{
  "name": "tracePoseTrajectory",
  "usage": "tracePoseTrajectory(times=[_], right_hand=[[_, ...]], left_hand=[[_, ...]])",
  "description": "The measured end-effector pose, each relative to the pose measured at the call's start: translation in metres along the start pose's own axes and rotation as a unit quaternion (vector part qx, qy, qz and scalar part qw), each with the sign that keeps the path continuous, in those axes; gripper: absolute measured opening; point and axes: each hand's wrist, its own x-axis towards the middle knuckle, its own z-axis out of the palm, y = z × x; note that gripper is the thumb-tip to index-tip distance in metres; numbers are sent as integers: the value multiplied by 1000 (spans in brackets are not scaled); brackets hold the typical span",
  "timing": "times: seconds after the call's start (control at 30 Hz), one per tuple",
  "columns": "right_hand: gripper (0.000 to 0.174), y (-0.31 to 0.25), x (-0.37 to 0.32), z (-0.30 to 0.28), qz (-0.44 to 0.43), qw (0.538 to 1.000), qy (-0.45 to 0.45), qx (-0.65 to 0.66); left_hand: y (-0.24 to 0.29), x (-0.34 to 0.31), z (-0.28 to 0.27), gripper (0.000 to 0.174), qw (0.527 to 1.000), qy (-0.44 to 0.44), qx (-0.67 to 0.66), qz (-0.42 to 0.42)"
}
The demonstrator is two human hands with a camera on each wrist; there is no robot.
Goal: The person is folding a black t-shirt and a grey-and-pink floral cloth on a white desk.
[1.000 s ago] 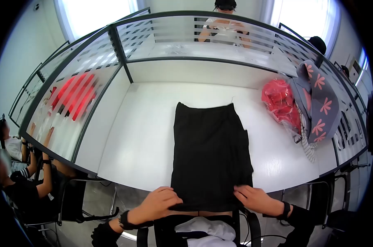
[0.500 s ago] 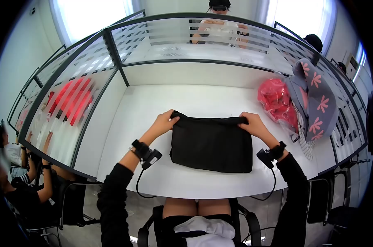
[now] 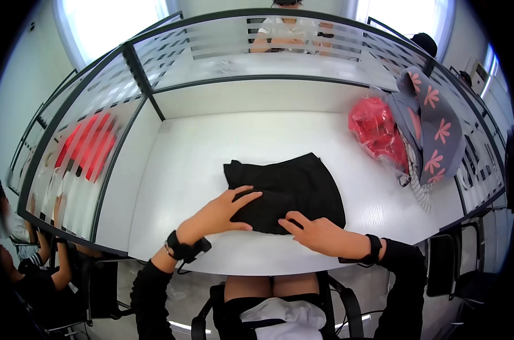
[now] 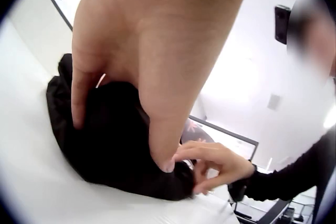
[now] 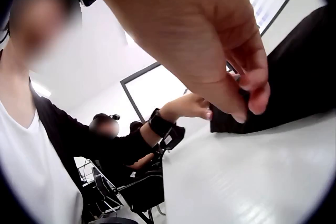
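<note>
Head view looks forward and down over desk [image 3: 180, 141]; wrist views, low and close, face inward, sharing black cloth [image 3: 296, 190].

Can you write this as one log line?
left hand: spread on cloth | right hand: at cloth's near edge | cloth: black, on desk

Part of the black cloth [image 3: 305, 184] is covered by the left grip [image 3: 216, 215], and it's cut off at right in the right wrist view! A red bundle [image 3: 92, 144] is partly masked by a striped panel [image 3: 75, 212]; the person's face [image 5: 41, 22] is blurred.
</note>
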Motion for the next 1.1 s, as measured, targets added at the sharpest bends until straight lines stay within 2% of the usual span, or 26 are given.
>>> tracePoseTrajectory(times=[0.03,0.07,0.13,0.17,0.2,0.23,0.27,0.3,0.4,0.47,0.53,0.57,0.67,0.77,0.87,0.9,1.0,1.03,1.1], right_hand=[[41,0,-1,5,17,999,-29,-27],[47,10,-2,16,15,999,15,-45],[49,35,-4,29,39,995,65,-66],[48,48,-6,29,66,991,81,-80],[47,58,-8,27,94,987,97,-93],[46,67,-12,25,73,977,175,-100],[46,71,-16,24,101,976,148,-128],[50,63,-19,16,99,983,138,-66],[69,31,-26,-8,46,986,129,95],[77,13,-27,-12,-17,986,109,123],[76,3,-24,1,-15,993,103,60],[76,2,-20,16,14,994,113,-2],[77,-3,-10,27,57,992,113,8],[79,-14,-3,23,81,988,122,-44],[65,-8,-4,29,51,992,89,-70],[52,2,-9,36,53,992,89,-70],[45,26,-35,32,-8,990,122,-72],[52,30,-40,31,-34,988,96,-118],[61,33,-49,19,-53,996,38,-54]], left_hand=[[6,-5,5,78,1000,4,13,-23],[16,-12,10,84,998,7,28,-55],[32,-23,23,89,999,7,25,-41],[41,-27,28,89,1000,-2,-19,-4],[55,-29,28,89,993,-78,-66,-53],[62,-33,36,86,992,-76,-80,-56],[68,-37,44,84,991,-74,-94,-59],[67,-37,52,77,999,11,-27,45],[76,-36,49,72,985,24,163,53],[68,-35,55,69,988,14,149,36],[63,-34,62,66,989,-4,142,40],[63,-34,66,64,988,-1,152,41],[60,-31,74,57,982,9,183,40],[59,-32,79,51,979,21,202,30],[57,-32,80,50,975,27,219,27],[55,-34,79,51,971,18,239,24],[51,-38,77,55,972,16,231,31],[53,-38,74,55,976,7,215,31],[60,-38,62,62,983,-22,178,32]])
